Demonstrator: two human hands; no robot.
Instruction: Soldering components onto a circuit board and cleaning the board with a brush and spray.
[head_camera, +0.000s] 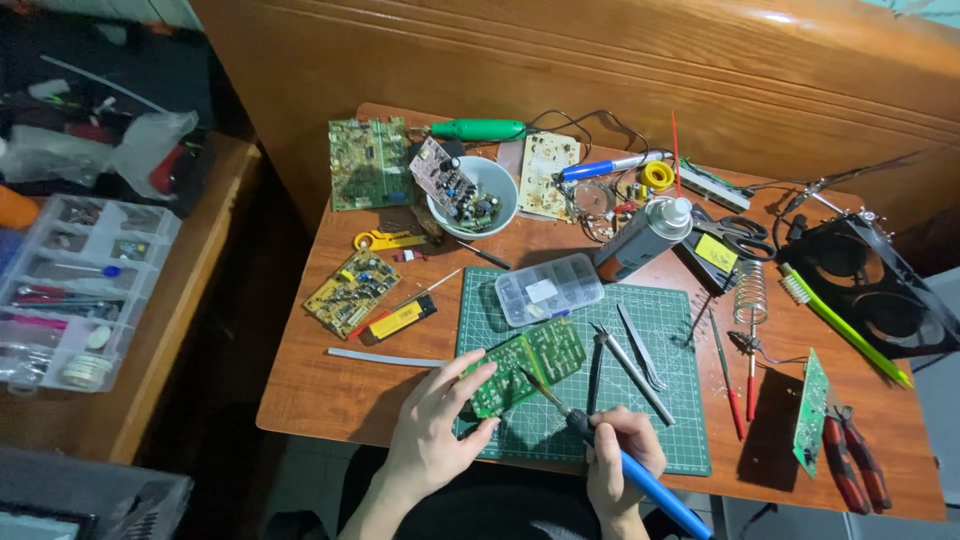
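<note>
A green circuit board (530, 362) lies on a green cutting mat (660, 420) near the front edge of the table. My left hand (438, 420) presses on the board's near left corner, fingers spread over it. In my right hand (622, 458) is a blue-handled soldering iron (640, 478). Its metal tip (535, 385) touches the board's near edge.
Tweezers and pliers (630, 365) lie on the mat beside a clear parts box (548, 289). Further back are a white bowl (476, 196) with a board in it, more circuit boards (368, 163), a spray can (642, 238), scissors (735, 232), a coil iron stand (750, 292). Red-handled pliers (852, 462) lie right.
</note>
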